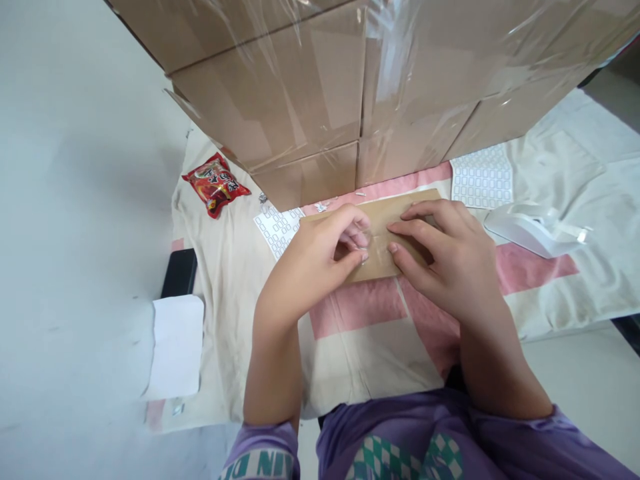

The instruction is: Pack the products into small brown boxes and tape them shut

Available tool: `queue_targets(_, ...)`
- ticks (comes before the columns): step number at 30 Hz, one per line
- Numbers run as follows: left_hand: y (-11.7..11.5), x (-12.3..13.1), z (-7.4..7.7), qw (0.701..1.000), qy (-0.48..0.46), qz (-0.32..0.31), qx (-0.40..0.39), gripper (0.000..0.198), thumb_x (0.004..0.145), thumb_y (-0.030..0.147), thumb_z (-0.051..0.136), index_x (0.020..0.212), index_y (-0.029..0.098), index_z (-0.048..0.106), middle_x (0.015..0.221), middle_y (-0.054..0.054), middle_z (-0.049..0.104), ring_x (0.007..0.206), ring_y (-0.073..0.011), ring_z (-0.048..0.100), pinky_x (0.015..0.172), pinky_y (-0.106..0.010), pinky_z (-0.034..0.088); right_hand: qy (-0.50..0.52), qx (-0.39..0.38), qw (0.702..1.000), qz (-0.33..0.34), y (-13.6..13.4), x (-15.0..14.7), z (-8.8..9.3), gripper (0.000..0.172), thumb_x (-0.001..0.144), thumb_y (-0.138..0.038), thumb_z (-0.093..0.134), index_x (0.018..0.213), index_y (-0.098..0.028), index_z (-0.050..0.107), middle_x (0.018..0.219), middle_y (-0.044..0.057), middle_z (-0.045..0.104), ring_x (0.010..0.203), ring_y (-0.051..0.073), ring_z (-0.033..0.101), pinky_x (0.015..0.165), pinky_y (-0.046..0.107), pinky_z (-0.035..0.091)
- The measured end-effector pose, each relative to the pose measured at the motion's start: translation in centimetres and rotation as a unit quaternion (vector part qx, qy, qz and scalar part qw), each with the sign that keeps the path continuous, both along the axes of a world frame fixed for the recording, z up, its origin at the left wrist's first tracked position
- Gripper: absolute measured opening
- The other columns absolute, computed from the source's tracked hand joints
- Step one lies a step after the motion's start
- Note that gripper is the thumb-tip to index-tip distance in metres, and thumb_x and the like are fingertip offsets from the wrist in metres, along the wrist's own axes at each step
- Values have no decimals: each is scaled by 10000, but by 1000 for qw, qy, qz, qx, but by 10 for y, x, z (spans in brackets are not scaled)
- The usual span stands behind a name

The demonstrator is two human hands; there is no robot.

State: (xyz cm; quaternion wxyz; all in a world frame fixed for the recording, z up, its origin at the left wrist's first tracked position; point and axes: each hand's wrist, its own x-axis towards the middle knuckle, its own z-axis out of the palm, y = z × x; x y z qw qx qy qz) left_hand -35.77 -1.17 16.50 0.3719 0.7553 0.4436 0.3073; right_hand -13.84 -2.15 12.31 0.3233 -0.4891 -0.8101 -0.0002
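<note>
A flat brown cardboard piece (pixel 383 213) lies on a cream and pink cloth (pixel 360 333) in front of me. My left hand (pixel 320 257) rests on its left part, fingers curled and pinched on a small clear bit, perhaps tape, at the middle. My right hand (pixel 445 257) lies on the right part, fingers stretched out and pressing flat on the cardboard beside the left fingertips.
Tall stacked cardboard boxes (pixel 350 87) wrapped in clear film rise just behind the piece. Sticker sheets lie left (pixel 277 227) and right (pixel 483 177). A red snack packet (pixel 216 183) sits far left, white backing strips (pixel 535 230) right, a white pad (pixel 175 347) and black object (pixel 179 273) left.
</note>
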Motion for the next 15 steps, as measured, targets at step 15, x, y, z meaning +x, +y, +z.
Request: queue_targets(15,0,-9,0,999,-27,4,-25,292,844,37,641,1063,222,592,980,-3,722,923,-147,710,828,-274,571,6,11,1000,3,0,1,-1,181,950,-323,639,1084,-238,725,1161,99,696,1075,309,641,865,457,514)
